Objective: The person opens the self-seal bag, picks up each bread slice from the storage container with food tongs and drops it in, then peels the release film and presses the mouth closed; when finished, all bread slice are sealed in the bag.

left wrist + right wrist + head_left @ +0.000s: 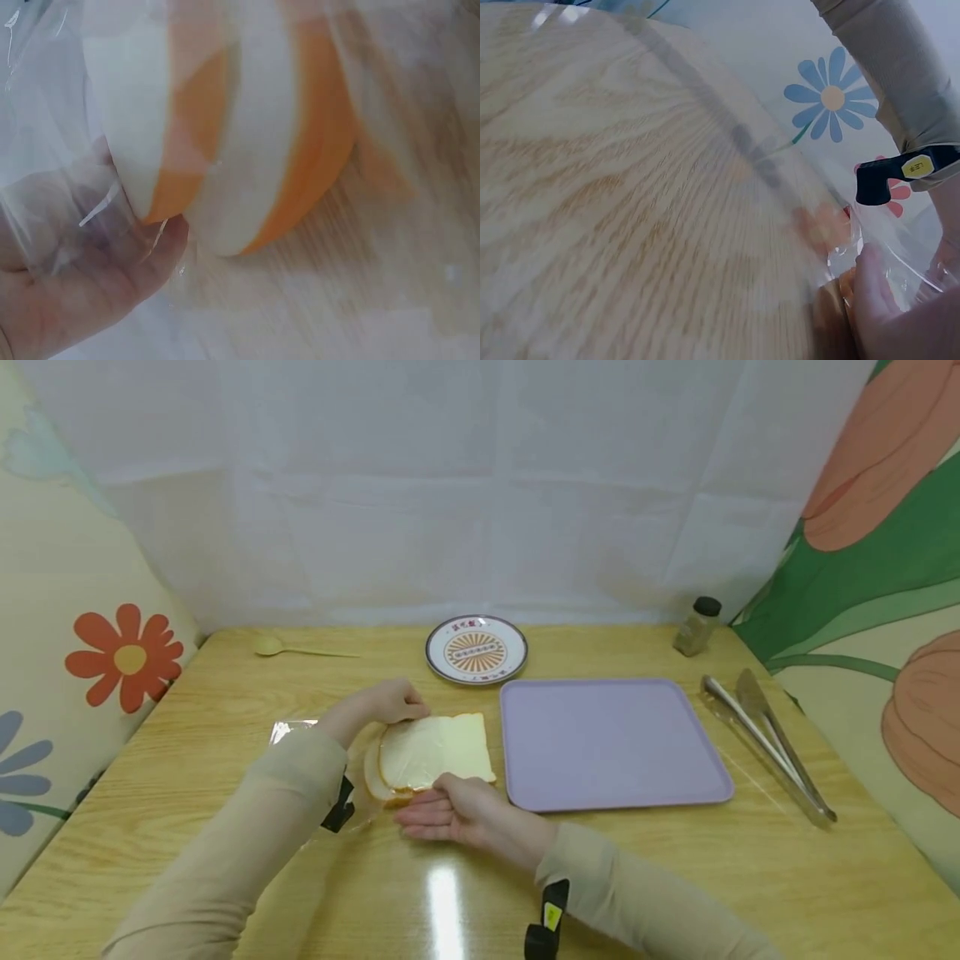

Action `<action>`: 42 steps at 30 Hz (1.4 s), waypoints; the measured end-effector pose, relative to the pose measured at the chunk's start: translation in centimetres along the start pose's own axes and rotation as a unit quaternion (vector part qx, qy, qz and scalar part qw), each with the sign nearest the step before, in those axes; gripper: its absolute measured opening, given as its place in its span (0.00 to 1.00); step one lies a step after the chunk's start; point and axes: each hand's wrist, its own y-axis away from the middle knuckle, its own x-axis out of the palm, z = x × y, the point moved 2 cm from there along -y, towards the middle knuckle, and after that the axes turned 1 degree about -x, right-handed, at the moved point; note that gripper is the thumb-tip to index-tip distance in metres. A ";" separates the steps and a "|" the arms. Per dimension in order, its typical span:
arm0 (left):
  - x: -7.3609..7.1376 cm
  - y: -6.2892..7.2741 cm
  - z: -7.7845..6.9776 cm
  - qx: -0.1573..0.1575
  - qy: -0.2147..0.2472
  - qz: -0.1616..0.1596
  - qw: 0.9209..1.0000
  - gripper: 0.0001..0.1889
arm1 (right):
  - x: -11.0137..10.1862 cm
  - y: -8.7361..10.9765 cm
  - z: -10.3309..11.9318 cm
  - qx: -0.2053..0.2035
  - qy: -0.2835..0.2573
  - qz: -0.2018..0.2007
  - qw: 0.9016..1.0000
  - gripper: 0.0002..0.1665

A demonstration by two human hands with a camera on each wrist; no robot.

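Note:
Slices of white bread (468,743) with orange-brown crusts lie stacked in front of me, their left part inside a clear plastic bag (371,752). The right part of the top slice shows brighter, outside the film. At the far left corner of the stack, my left hand (393,700) pinches the bag with curled fingers. My right hand (468,810) holds the near edge, thumb on top of the bread and fingers stretched out below it. Through the film, the left wrist view shows the crusted slices (262,135) close up. Beside the bread edge stands my right thumb (870,281).
Right of the bread lies a lilac tray (607,743). A patterned plate (477,650) is behind, with a pale spoon (300,650) to its left. Metal tongs (765,743) and a dark-capped jar (697,628) are at the right. A white cloth (480,502) hangs behind the table.

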 end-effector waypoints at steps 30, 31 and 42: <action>2.4 -2.9 9.6 0.074 0.044 -0.069 0.994 0.13 | -4.5 1.9 0.3 -0.075 0.074 -0.052 0.993 0.15; 2.0 -1.8 8.4 0.063 0.068 -0.068 0.993 0.12 | -4.6 1.9 0.5 -0.081 0.073 -0.056 0.992 0.15; 0.1 3.8 2.0 -0.031 0.240 -0.192 0.951 0.07 | -5.7 1.6 3.5 -0.224 0.124 -0.116 0.960 0.13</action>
